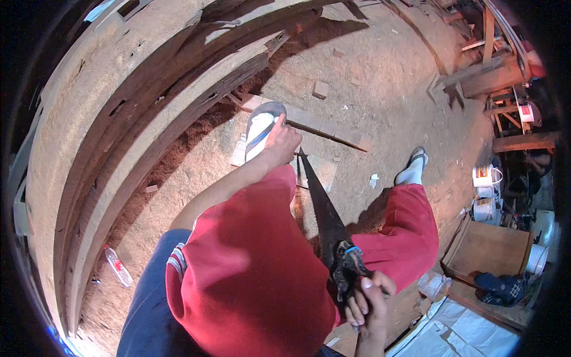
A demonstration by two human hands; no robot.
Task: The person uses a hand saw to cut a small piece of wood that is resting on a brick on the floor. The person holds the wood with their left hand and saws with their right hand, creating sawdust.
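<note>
My right hand [369, 297] is wrapped round the dark handle of a handsaw [324, 208], which has a blue band near the handle. Its long dark blade points away from me, and the narrow tip ends close to my left hand [283, 141]. That hand is low by my left foot, in a grey sandal [262, 128] with a white sock. One finger reaches along the sandal while the others curl downward, and whatever they grip is hidden. Under and beside the foot lie a long wooden plank [324, 126] and a pale flat board [321, 169].
Large curved timbers [119, 119] rise along the left. A plastic bottle [119, 266] lies near them. Small wood blocks [320, 89] are scattered on the dirt floor. White buckets [485, 175], a brown board [488, 247] and pale sheeting [458, 333] are on the right.
</note>
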